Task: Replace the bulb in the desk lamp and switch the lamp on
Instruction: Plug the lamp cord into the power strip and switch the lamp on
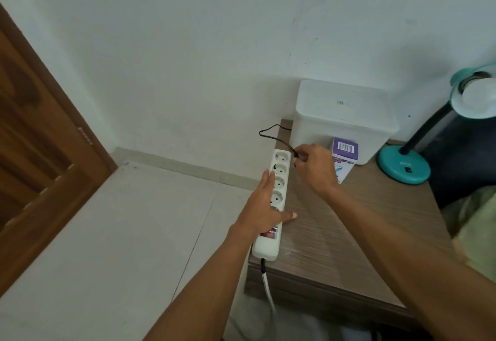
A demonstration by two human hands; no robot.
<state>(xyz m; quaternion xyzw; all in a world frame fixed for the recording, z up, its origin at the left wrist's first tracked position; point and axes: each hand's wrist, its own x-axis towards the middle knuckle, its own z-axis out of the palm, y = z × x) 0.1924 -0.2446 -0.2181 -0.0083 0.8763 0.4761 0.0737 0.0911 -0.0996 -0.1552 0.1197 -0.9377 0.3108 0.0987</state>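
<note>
The left hand [264,206] lay flat, open, steadying the strip [273,201]; the right hand [314,165] pinched the plug [296,157]. Pins should have met a socket squarely.

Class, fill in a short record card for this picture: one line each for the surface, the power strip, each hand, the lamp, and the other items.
surface: wooden table
power strip: white power strip along the table's left edge, sockets empty
left hand: left hand flat on the strip, steadying it
right hand: right hand holding the black plug over the far sockets
lamp: teal desk lamp, bulb fitted, far right
other items: white box; purple carton
</note>
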